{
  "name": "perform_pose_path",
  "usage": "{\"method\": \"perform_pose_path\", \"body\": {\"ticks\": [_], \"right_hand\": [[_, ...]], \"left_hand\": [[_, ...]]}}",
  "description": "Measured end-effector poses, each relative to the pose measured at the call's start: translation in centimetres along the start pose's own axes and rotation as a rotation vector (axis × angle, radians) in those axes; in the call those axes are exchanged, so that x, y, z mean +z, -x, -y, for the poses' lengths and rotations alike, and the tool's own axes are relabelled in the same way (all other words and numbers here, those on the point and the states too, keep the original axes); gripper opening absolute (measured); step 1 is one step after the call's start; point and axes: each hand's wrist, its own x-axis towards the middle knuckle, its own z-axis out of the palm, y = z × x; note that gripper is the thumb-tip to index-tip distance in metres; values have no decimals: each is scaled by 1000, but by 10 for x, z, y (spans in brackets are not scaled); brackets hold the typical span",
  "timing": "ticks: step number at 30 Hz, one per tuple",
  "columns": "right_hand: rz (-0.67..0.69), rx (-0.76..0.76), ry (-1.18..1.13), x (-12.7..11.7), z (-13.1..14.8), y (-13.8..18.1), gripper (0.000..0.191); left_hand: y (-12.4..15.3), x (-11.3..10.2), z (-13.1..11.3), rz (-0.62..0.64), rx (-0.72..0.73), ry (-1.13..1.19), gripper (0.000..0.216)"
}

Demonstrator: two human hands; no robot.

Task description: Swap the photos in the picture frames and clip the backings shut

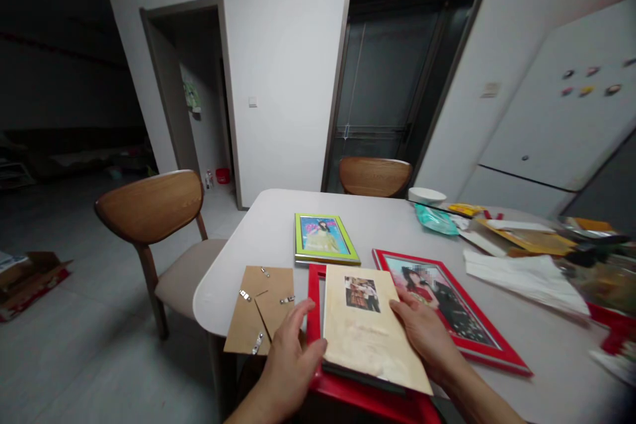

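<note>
A red picture frame [315,278] lies at the near table edge, partly hidden by a cream paper sheet [368,344] with a small printed photo [362,294]. My left hand [291,361] grips the frame's left side, its thumb near the sheet's edge. Along the right edge of the sheet, my right hand [422,328] pinches it with the thumb on top. A dark layer shows under the sheet's lower edge. Left of my left hand is a brown backing board [251,308] with metal clips and a thin slanted strut.
A green picture frame [325,238] and another red frame [450,305] with a photo lie farther in. Right on the table are a white bowl [426,195], a teal packet [436,218] and crumpled white paper [529,278]. Wooden chairs [154,209] stand around the table.
</note>
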Motion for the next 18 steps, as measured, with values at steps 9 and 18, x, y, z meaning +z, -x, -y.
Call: {"method": "perform_pose_path", "body": {"ticks": [9,18], "right_hand": [[-29,-143,462,-4,-21,-23,48],[-178,-449,1476,1,-17,-24,32]], "left_hand": [[10,5,-2,432,161,-597,60],[8,6,-10,493,141,-683,61]]}}
